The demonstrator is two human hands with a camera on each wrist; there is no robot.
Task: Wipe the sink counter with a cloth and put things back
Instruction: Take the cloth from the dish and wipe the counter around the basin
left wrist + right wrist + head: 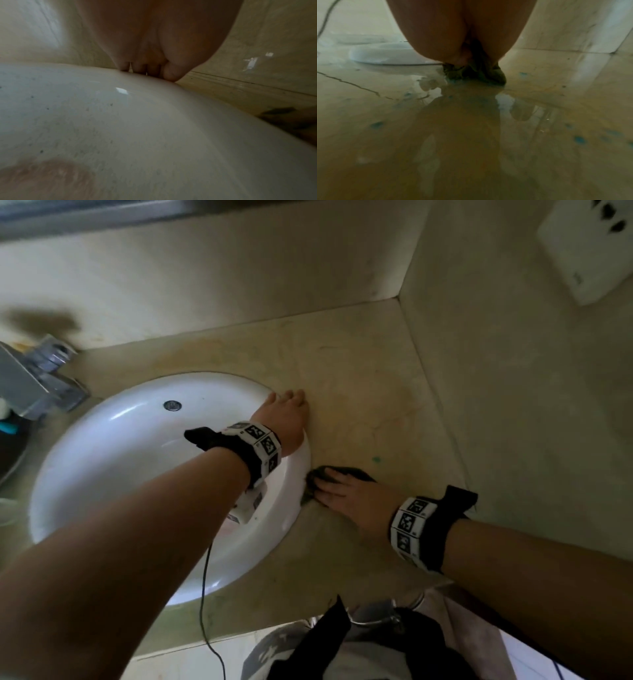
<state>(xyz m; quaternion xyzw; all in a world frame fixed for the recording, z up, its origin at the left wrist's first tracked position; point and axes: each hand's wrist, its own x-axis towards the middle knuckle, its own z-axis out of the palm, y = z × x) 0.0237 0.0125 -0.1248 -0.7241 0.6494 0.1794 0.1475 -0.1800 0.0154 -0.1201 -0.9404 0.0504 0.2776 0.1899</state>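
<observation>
A dark cloth [356, 473] lies on the beige stone counter [370, 392] just right of the white sink [137, 446]. My right hand [346, 491] lies flat on top of the cloth with its fingers stretched out, pressing it down; in the right wrist view the cloth [474, 74] bunches under that right hand [462, 40] on a wet, shiny counter [556, 94]. My left hand [287, 416] rests with straight fingers on the sink's right rim and the counter beside it. The left wrist view shows its fingertips [139, 67] touching the sink rim [120, 108].
A chrome faucet [37, 378] stands at the left behind the sink. Walls close the counter at the back and right, with a white wall socket [589, 244] high on the right. A small green spot [376, 459] marks the counter near the cloth. A black cable [205, 594] hangs over the sink's front.
</observation>
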